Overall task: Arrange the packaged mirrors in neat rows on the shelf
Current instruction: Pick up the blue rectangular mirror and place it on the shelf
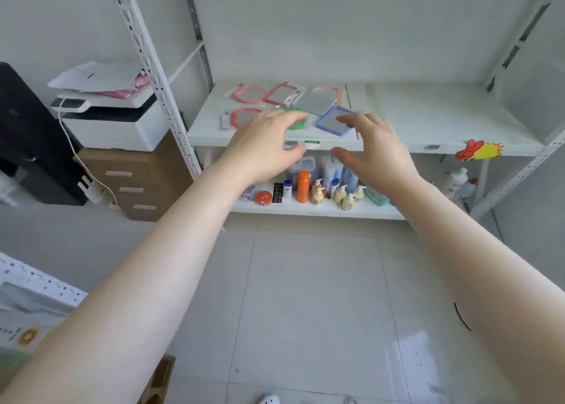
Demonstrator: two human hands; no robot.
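Plain white walls [305, 21] all round and a pale tiled floor [312, 296], light's soft and even. White slotted-metal shelving [443, 119] stands against the back wall. Off to the left there's a white printer [113, 125] with papers on top, sitting on a brown drawer unit [137, 183], with a black cabinet [27, 134] just beside it.

Seven packaged mirrors lay flat on the left half of the white shelf [428, 119]. Along the back edge sat a pink round mirror [249, 94], a red rectangular mirror [279, 94] and a pink-rimmed mirror [331, 93], the last partly covered by a grey square mirror [315, 102]. Nearer the front edge lay a red round mirror [241, 117], a green mirror [298, 123], largely hidden, and a tilted blue rectangular mirror [331, 122].
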